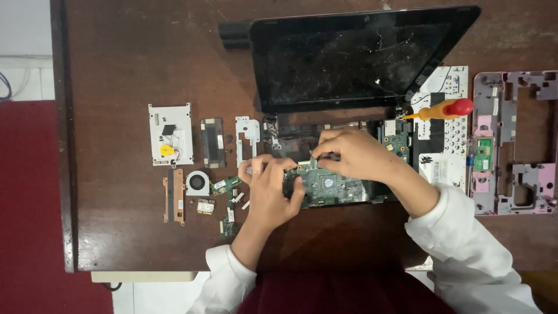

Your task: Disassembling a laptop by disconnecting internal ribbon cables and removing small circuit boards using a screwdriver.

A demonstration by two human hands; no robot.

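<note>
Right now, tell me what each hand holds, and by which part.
Both the left hand and the right hand grip the green circuit board: left at its left edge, right at its top edge.

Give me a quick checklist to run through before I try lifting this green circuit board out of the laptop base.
1. Both hands on the board: ok. Left hand and right hand touch the green circuit board.
2. Cables and connectors unplugged: cannot tell, fingers hide them.
3. Screws out: cannot tell.
4. Screwdriver off the board: ok, it lies on the white panel.
5. Screen folded back clear: ok.
6. Removed parts away from the base: ok, fan sits left.
</note>
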